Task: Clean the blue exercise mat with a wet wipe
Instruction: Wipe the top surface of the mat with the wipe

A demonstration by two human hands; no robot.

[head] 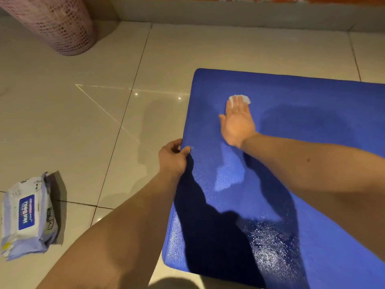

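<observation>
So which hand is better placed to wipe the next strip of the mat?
The right hand: it presses the wet wipe flat on the blue mat. The left hand grips the mat's edge.

blue exercise mat flat on the floor, right side of scene, textured, wet glistening patches near and mid-left; left hand pinches its left edge. wet wipe: white, bunched, on the mat's far-left area, pressed under right hand's straight fingers.
</observation>
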